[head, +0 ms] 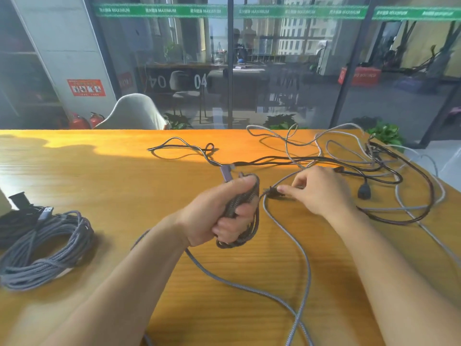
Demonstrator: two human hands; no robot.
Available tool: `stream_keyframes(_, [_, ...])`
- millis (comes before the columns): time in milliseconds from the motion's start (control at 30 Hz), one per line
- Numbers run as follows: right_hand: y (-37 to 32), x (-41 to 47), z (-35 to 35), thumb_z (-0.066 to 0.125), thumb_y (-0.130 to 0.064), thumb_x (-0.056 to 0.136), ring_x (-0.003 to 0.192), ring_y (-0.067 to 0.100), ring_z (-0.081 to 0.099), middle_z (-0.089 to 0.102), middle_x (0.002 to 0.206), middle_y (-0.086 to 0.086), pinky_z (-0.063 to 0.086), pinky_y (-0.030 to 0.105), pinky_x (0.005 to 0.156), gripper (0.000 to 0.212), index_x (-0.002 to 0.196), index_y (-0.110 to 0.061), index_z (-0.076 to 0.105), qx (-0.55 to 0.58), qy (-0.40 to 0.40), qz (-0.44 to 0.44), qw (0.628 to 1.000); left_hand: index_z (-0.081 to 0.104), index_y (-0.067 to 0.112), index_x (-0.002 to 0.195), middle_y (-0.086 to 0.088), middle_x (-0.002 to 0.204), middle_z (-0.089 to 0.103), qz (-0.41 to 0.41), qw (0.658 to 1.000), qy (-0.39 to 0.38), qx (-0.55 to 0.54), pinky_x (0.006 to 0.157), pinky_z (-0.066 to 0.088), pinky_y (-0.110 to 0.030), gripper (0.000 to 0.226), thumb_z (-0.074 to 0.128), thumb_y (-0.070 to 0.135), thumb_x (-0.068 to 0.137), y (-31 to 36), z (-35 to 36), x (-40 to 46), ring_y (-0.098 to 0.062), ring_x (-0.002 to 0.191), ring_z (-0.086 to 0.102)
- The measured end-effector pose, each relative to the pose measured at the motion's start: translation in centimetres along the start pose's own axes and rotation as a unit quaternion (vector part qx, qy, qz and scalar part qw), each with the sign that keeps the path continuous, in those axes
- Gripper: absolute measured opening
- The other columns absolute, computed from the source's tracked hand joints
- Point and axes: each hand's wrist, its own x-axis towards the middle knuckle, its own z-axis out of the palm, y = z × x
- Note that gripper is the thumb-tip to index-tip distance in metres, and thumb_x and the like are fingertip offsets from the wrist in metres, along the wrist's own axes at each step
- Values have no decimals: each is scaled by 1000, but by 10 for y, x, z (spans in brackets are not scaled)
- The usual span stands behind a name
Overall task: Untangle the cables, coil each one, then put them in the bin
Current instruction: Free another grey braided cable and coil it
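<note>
Cables, left to right: finished grey coil [42, 248] lies far left on the table [124, 171], a darker bundle [15, 221] just behind it at the edge, partly cut off. Bin not in view. Centre: left hand [219, 211] grips a half-made dark braided coil [245, 216], fingers [232, 226] curled round the loops, thumb on top, a plug end [225, 172] sticking out above the fist. Right hand [321, 191] just beside it, thumb and forefinger pinching a small dark connector or knot [273, 192] on the strand feeding the coil; cannot tell which. A loose grey cable [287, 245] loops below both hands toward the near edge. Right side: tangled pile [374, 166] of dark and light cables, several crossing, one black plug [364, 191] near the right wrist. Step looks like mid-coiling the second or third cable while freeing a snag. Next move probably needs the pinched spot worked loose from the grey strand, then slack pulled from the pile to wrap another loop
</note>
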Motion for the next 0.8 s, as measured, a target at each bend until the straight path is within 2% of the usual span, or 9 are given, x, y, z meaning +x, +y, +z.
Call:
stream_keyframes(133, [-13,-10,-5,74,-61,87,68,16,56,63,70,-11,31,25,54,38,71,-27,70,79,135,-38,987,44,19,66,-1,50,27,-38,995,29,93,41,12,-27,49,43,57,96,-8,12,10,-14,41,16])
stream_keyframes(233, [-24,-13,-6,76,-47,91,67,9,57,62,72,-11,38,27,57,27,77,-24,75,186,164,-78,966,43,18,68,-2,53,27,-45,988,63,130,41,17,-26,50,46,59,97,-9,10,9,-16,43,19])
stream_keyframes(267, [-28,-15,-8,76,-44,92,68,6,58,63,73,-10,39,23,59,24,79,-24,76,221,157,-84,959,43,18,69,-2,54,27,-47,986,76,140,41,18,-26,52,47,60,99,-9,8,9,-16,44,20])
stream_keyframes(433, [-48,-28,-20,71,-26,98,66,4,58,69,79,-14,41,14,61,10,93,-25,80,347,71,-87,931,43,12,76,-1,57,29,-22,971,162,172,45,23,-26,56,41,62,103,-14,2,12,-17,49,22])
stream_keyframes(500, [-52,-31,-20,68,-20,100,60,5,58,67,69,-15,45,16,59,13,100,-26,79,399,28,-72,914,42,11,80,0,58,29,3,968,199,155,46,22,-27,59,40,67,99,-15,0,14,-17,50,21])
stream_keyframes(567, [-57,-35,-19,64,-15,102,56,9,61,66,62,-10,50,22,55,18,109,-22,79,453,-27,-60,889,41,12,81,1,58,28,24,963,238,122,47,18,-29,61,37,70,98,-16,-1,16,-17,50,21])
stream_keyframes(667, [-70,-45,-18,60,-9,103,66,22,70,73,74,6,55,28,58,22,110,-18,78,499,-124,-75,855,42,15,73,-7,64,19,50,950,298,82,47,14,-29,66,43,77,96,-18,-7,17,-20,51,16])
stream_keyframes(733, [-79,-53,-13,60,-10,104,72,24,73,75,79,7,57,32,63,16,107,-16,74,501,-185,-91,841,39,7,68,-7,65,18,68,939,331,57,48,12,-29,72,51,72,96,-19,-13,17,-19,51,15])
stream_keyframes(800, [-85,-60,-6,60,-17,105,75,21,75,76,85,3,59,35,68,9,110,-16,67,484,-232,-110,837,35,3,70,-5,62,21,81,931,354,27,50,11,-32,65,55,56,101,-19,-20,16,-20,54,14])
